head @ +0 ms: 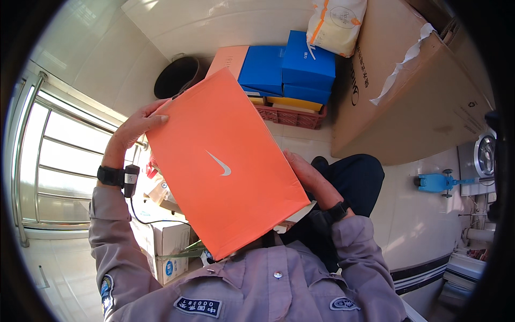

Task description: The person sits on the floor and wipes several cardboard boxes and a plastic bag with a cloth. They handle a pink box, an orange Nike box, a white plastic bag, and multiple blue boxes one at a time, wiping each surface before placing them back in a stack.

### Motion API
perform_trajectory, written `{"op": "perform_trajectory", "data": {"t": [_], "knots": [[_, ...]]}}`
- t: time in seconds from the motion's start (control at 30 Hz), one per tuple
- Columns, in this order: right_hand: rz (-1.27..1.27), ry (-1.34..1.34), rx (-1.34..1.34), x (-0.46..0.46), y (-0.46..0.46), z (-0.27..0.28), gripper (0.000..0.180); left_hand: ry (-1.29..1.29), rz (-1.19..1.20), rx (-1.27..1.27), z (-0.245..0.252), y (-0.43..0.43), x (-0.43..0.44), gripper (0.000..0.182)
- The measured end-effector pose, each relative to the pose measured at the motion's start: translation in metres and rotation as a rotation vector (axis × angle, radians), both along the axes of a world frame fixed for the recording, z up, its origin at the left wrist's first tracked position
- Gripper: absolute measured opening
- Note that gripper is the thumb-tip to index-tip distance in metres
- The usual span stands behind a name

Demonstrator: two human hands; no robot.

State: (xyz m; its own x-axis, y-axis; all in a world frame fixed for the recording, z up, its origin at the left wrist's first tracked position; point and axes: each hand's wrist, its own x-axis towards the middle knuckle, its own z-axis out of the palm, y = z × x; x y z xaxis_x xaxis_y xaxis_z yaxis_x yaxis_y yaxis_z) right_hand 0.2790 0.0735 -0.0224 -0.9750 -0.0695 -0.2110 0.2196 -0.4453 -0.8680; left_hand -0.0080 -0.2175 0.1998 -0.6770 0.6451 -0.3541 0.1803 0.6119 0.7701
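Observation:
An orange Nike shoebox point(225, 169) with a pale swoosh is held up close to my chest, tilted in view. My left hand point(141, 122) grips its upper left edge, thumb on the orange face and the other fingers behind it. On the box's right edge rests my right hand point(302, 171), its fingers partly hidden behind the box. Beyond the orange box, blue boxes point(261, 68) and a pink box point(228, 60) lie on a dark red plastic crate point(293, 116).
A large cardboard carton point(402, 116) stands at the right, near a packaged bag point(337, 26). A black bucket point(177, 76) is by the wall. White cartons point(171, 241) sit lower left, beside a metal railing point(72, 143). A blue scooter point(436, 182) is far right.

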Motion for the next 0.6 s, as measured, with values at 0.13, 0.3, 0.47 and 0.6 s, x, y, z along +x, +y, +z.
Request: {"op": "perform_trajectory", "data": {"t": [0.13,0.3,0.47,0.6], "knots": [[0.012,0.031,0.073,0.002,0.004,0.004,0.077,0.134,0.285,0.282,-0.025,-0.015,0.039,0.099],[-0.032,0.063,0.124,0.007,-0.001,0.004,0.073,0.061,0.577,0.551,-0.066,-0.030,0.116,0.122],[0.025,0.085,0.055,0.014,-0.006,-0.004,0.070,-0.305,0.512,0.675,-0.092,-0.044,0.176,0.076],[-0.022,0.046,0.003,0.021,-0.013,-0.006,0.070,-0.359,0.566,0.568,-0.101,-0.059,0.193,0.072]]}}
